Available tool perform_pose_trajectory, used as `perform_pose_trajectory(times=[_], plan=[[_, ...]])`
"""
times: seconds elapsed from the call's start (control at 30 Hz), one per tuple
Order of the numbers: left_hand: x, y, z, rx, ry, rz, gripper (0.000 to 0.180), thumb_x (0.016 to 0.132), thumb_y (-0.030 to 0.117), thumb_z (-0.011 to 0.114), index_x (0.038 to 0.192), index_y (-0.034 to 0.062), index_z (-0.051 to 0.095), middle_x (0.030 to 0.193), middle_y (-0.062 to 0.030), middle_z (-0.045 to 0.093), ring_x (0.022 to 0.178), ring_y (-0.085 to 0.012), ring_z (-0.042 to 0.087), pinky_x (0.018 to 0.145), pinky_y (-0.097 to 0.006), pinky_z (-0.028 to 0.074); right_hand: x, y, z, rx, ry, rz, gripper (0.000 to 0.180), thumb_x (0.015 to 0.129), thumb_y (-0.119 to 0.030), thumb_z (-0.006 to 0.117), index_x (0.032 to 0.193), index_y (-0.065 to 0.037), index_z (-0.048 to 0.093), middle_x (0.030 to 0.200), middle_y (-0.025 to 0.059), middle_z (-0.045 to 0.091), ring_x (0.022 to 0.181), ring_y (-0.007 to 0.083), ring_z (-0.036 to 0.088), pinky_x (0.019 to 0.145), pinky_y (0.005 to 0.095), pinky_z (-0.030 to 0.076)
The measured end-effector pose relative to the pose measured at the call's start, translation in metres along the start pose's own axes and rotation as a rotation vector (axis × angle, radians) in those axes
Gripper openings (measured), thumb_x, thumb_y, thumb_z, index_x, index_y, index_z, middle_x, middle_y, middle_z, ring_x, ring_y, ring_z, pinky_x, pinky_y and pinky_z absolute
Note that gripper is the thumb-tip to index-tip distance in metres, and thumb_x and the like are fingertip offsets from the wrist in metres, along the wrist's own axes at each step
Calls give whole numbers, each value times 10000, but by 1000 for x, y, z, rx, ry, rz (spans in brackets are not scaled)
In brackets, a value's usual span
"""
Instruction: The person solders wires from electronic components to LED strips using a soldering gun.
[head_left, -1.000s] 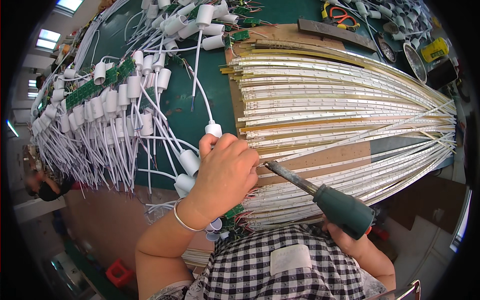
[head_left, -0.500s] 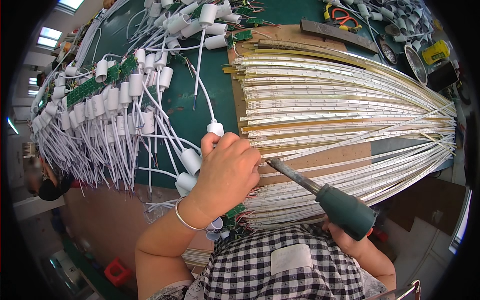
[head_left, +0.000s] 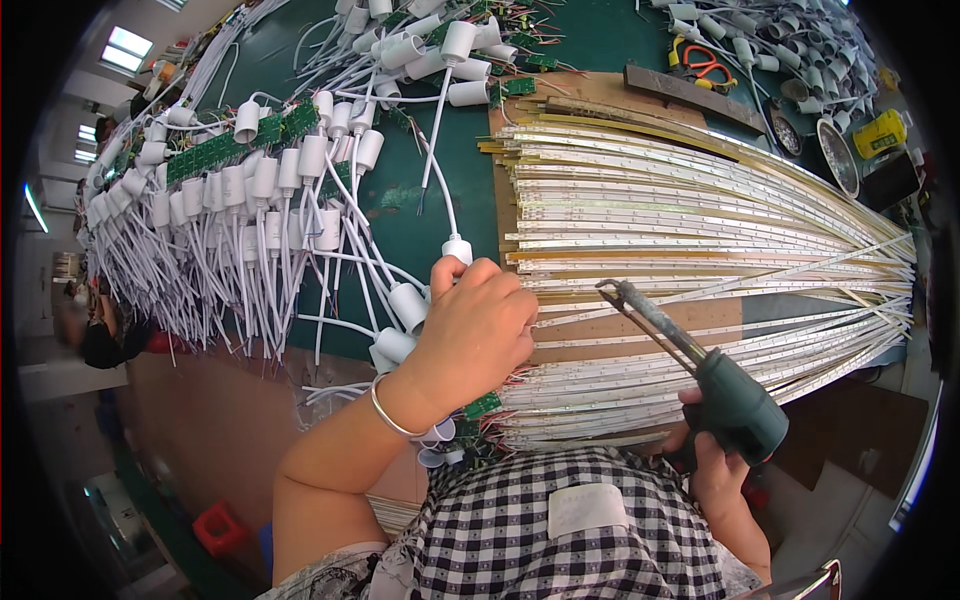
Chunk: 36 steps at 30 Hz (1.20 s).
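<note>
My left hand (head_left: pixel 480 325), with a silver bangle at its wrist, is curled over the near ends of the LED strips (head_left: pixel 640 215). Its fingers are closed, and what they pinch is hidden beneath them. Just beyond the fingertips stands a white lamp cap (head_left: pixel 457 248) with a white cable running up from it; whether the hand grips it I cannot tell. Low on the right, my right hand (head_left: pixel 715 465) is wrapped round the handle of a green soldering gun (head_left: pixel 740 400). The gun's metal tip points up and left over the strips, apart from my left hand.
White caps with hanging cables and green circuit boards (head_left: pixel 243 145) cover the left of the green table (head_left: pixel 400 190). A dark metal bar (head_left: pixel 690 98), red-handled scissors (head_left: pixel 708 68) and a metal dish (head_left: pixel 838 157) lie far right. Near my apron is a small circuit board (head_left: pixel 483 406).
The soldering gun has drawn back to the right, away from my left hand, and turned so both metal rods show. My left hand stays curled at the strip ends; the whole view has shifted slightly.
</note>
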<state>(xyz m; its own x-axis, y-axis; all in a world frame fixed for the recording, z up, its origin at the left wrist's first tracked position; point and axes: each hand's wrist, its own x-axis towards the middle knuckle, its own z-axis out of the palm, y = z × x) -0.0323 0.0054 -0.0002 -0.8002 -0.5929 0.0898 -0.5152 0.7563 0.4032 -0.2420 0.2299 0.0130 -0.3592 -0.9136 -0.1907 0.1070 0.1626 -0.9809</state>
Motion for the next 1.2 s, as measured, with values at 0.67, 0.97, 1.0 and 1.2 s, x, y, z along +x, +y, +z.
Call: perform_pose_trajectory(times=[0.67,0.97,1.0,1.2], plan=[[3,-1,0,43,-26,8,76,682,92,660,711,120,595,745,7,552,858,-214,518,886,-394,308,56,-8,12,548,210,71,528,882,-265,597,1320,-27,422,1122,166,600,645,175,598,977,481,442],[6,10,-30,-59,-181,46,74,698,119,658,695,106,586,685,-22,575,711,-221,546,852,-362,340,80,-2,16,557,158,71,498,884,-309,578,1293,-61,438,1135,121,582,667,146,575,993,521,433],[7,13,-36,-119,-216,78,77,698,122,660,701,106,585,690,-23,575,710,-222,546,833,-356,349,82,1,15,582,142,39,490,891,-307,572,1293,-61,439,1138,115,582,677,144,571,1002,516,427],[7,11,-48,-253,-370,182,149,717,187,679,801,103,590,750,-19,596,722,-219,556,790,-346,378,90,-3,4,659,105,-103,454,926,-302,561,1292,-59,447,1155,90,583,677,109,517,902,375,451]])
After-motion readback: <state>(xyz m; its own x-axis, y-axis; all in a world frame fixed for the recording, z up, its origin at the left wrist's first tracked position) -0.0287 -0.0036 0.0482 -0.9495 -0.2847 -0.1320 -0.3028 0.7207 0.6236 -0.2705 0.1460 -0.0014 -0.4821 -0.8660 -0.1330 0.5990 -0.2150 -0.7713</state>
